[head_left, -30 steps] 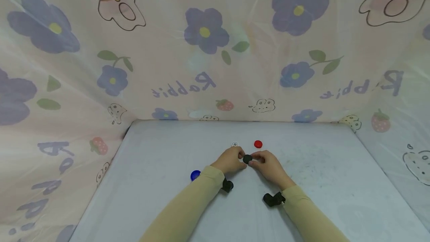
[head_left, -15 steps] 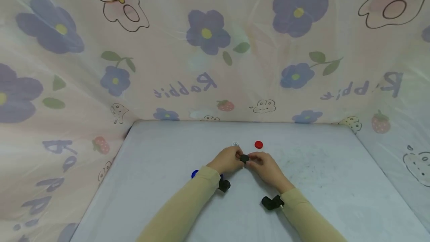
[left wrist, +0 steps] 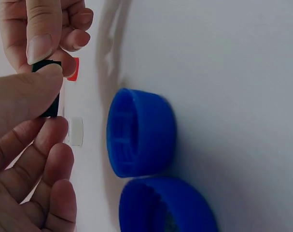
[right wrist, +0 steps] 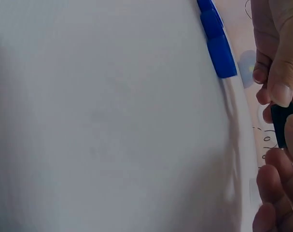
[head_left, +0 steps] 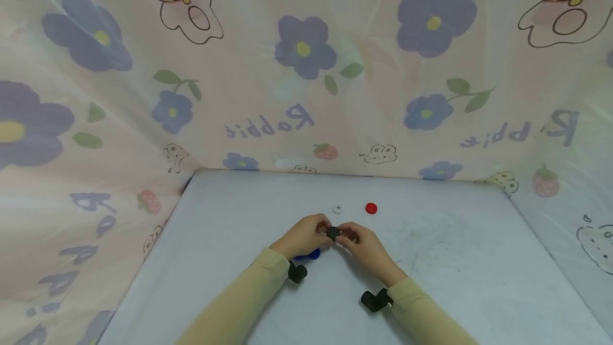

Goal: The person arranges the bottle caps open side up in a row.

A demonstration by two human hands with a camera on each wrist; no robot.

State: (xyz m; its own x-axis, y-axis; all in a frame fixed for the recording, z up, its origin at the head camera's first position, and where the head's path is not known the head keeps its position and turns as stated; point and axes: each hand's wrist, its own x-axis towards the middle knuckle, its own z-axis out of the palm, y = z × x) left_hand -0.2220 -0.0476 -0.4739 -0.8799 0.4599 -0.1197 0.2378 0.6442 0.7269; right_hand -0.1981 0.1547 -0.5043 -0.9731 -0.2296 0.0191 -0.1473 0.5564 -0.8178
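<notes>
A small round black cap (head_left: 333,233) is held between both hands over the middle of the table. My left hand (head_left: 304,236) pinches its left side with thumb and fingers, and my right hand (head_left: 366,249) pinches its right side. In the left wrist view the black cap (left wrist: 53,104) shows edge-on, partly covered by a thumb. Just below the left hand lie blue bottle caps (head_left: 308,254), partly hidden in the head view. Two of them stand out in the left wrist view: one blue cap (left wrist: 153,133) with its hollow side showing, another (left wrist: 185,203) beside it.
Beyond the hands, a white cap (head_left: 338,208) and a red cap (head_left: 371,208) lie apart on the white table (head_left: 455,281). A curtain (head_left: 359,121) with flowers and rabbits rises behind the table. Black camera mounts (head_left: 375,300) hang at the wrists.
Both hands have moved left and toward me with the black cap between them. The white cap is now fully uncovered, and the left forearm hides more of the blue caps. The view has shifted slightly.
</notes>
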